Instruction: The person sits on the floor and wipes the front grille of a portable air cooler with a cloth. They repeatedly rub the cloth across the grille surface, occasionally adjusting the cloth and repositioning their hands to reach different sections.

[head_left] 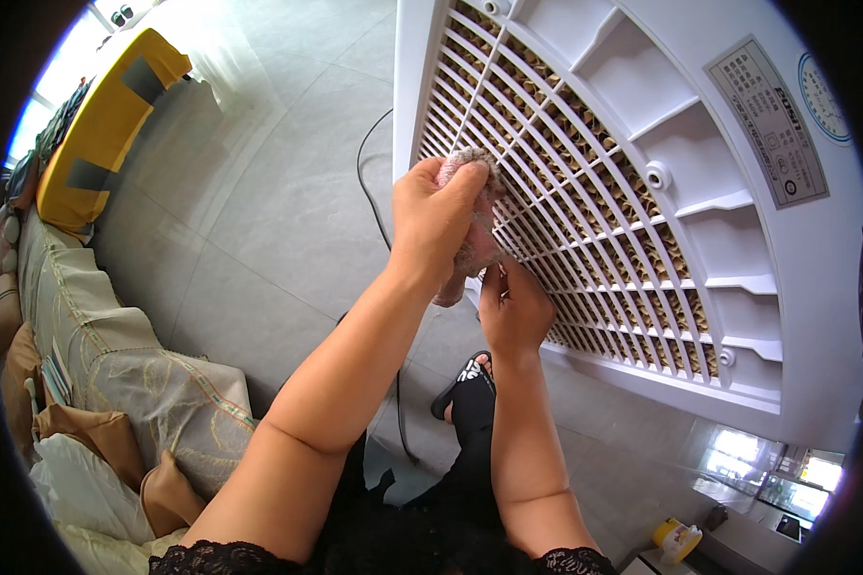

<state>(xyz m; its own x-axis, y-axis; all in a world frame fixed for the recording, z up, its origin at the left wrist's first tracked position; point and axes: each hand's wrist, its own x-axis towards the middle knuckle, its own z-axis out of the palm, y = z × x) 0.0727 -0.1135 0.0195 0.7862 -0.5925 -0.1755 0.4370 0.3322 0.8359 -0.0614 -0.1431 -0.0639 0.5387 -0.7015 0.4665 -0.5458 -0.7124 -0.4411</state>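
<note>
My left hand (430,216) is closed round a crumpled, damp-looking pinkish-grey rag (478,247), its thumb on top. Part of the rag bunches up past the fingertips against the white grille, and another part hangs below. Just under it my right hand (516,307) has its fingers curled in, pinching the rag's lower edge; the fingertips are partly hidden. Both hands are at the left side of the slatted grille (585,192) of a big white appliance (825,307). Behind the slats shows a tan honeycomb pad (585,125).
A black cord (362,163) runs down the grey tiled floor (268,182). At the left stand a cloth-covered sofa (163,383) and a yellow padded piece (115,125) with grey patches. My sandalled foot (470,379) is below my hands. A yellow-and-white tub (678,541) sits at lower right.
</note>
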